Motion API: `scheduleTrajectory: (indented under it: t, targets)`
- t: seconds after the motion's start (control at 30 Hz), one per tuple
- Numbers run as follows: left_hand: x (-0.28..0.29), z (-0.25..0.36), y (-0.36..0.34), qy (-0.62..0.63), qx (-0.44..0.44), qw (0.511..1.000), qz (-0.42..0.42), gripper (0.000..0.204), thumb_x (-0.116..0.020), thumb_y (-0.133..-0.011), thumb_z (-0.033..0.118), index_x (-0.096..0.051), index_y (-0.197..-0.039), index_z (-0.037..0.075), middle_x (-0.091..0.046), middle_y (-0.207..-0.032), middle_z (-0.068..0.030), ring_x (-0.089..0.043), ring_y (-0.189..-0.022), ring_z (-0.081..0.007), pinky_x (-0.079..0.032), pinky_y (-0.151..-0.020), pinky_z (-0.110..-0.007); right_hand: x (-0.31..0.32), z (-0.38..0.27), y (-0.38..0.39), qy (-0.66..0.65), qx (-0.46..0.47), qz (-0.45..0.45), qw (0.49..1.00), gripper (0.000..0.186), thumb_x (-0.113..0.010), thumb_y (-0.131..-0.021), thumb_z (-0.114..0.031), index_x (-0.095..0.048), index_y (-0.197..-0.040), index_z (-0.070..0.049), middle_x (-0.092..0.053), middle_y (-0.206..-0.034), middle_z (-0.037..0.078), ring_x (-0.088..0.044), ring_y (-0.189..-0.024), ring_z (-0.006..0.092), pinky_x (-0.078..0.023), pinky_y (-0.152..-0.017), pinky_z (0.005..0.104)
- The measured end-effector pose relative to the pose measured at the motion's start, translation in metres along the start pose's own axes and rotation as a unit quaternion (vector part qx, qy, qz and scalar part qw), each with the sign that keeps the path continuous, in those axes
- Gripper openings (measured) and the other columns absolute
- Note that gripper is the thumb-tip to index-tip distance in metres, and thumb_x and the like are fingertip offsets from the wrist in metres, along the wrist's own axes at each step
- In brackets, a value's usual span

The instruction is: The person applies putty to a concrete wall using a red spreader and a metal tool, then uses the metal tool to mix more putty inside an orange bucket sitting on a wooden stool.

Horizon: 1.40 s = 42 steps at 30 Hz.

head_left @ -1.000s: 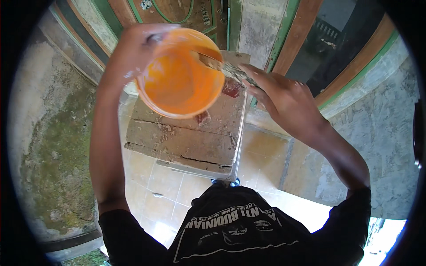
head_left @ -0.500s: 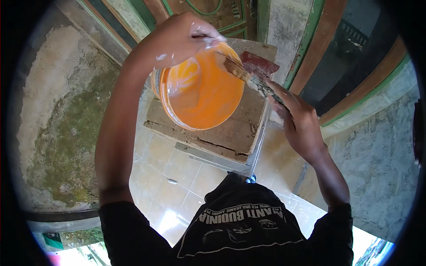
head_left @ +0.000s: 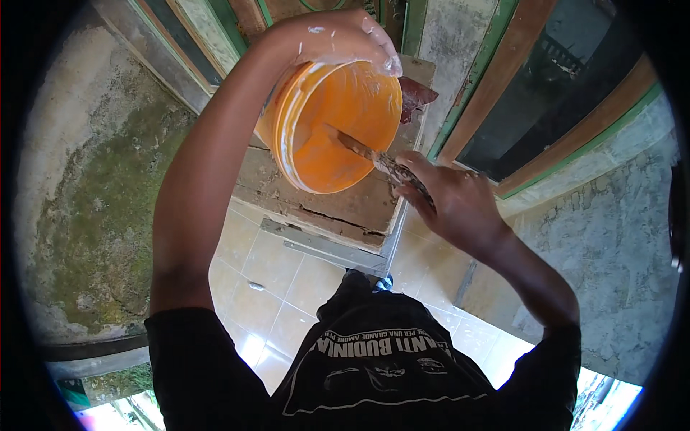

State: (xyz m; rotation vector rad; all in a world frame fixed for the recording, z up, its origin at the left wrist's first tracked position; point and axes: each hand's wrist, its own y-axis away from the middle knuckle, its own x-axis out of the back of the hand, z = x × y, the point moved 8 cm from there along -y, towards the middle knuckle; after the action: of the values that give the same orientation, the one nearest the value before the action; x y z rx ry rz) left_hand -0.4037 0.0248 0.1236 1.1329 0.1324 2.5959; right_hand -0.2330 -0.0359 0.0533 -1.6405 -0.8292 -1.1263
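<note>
Since half a second ago, our scraper (head_left: 366, 152) has moved its tip from beside the far rim of the bucket (head_left: 352, 100) down toward the middle of the hollow, and our left hand (head_left: 345, 36) now sits farther right along that same rim. Orange and tipped so its mouth faces rightward and toward us, the bucket is over the worn wooden tabletop (head_left: 366, 201); we cannot tell whether its base touches the wood.

Our left grip is bent closed over the bucket's far rim, fingers curled at the edge, though its thumb is hidden. Our right hand (head_left: 453, 197), just right of the bucket, has its grip closed firmly around the scraper's crusted handle, with the tool's other end inside the bucket. That far end is dim, so it may be a blade or stiff bristles.

We judge the work to be partway along. Plain orange shows over a good part of the bucket's inner wall, which looks done, while pale smears line its rim, streak its upper wall and cloud the lower part near the scraper; those seem to be what is left. Beyond the bucket's right side, a dark red piece (head_left: 415, 99) lies untouched.
</note>
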Motion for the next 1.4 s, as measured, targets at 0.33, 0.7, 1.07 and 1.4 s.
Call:
scheduleTrajectory:
  t: [0.33,0.7,1.07,1.4]
  targets:
    - [0.002,0.002,-0.025,-0.1,0.051,0.993,-0.047,0.044,-0.072,-0.069,0.036,-0.072,-0.101,0.006,-0.069,-0.099,-0.0105,-0.062,-0.089,-0.0214,-0.047,-0.079,-0.034,0.058,0.033,-0.014,0.165,0.122,0.123,0.971,0.043,-0.053,-0.093,-0.023,-0.046,-0.136,-0.026,-0.054,-0.068,0.007,-0.057,-0.05,0.0135,-0.051,-0.04,0.0311]
    - [-0.015,-0.035,-0.054,-0.01,0.073,0.996,-0.044,0.033,-0.071,-0.073,0.029,-0.072,-0.093,0.003,-0.069,-0.085,-0.0085,-0.065,-0.076,-0.018,-0.051,-0.071,-0.031,0.028,0.047,0.002,0.02,0.028,0.071,0.997,0.044,-0.054,-0.093,-0.026,-0.046,-0.136,-0.024,-0.054,-0.066,0.008,-0.055,-0.051,0.0203,-0.05,-0.048,0.0354]
    - [-0.025,-0.026,-0.058,-0.023,0.061,0.995,-0.074,0.031,-0.068,-0.077,0.025,-0.071,-0.098,0.003,-0.07,-0.093,-0.0068,-0.064,-0.087,-0.0152,-0.047,-0.08,-0.028,-0.012,0.049,0.0,-0.076,0.016,0.017,0.997,0.041,-0.052,-0.095,-0.027,-0.046,-0.135,-0.019,-0.058,-0.065,0.01,-0.058,-0.054,0.0209,-0.052,-0.051,0.0361]
    - [-0.023,-0.016,-0.045,-0.029,0.076,0.995,-0.057,0.03,-0.067,-0.075,0.026,-0.072,-0.097,0.006,-0.07,-0.092,-0.0053,-0.064,-0.082,-0.014,-0.05,-0.075,-0.028,-0.021,0.045,-0.005,-0.065,0.0,0.024,0.998,0.04,-0.052,-0.095,-0.023,-0.046,-0.134,-0.018,-0.062,-0.076,0.014,-0.063,-0.06,0.0232,-0.053,-0.054,0.037]
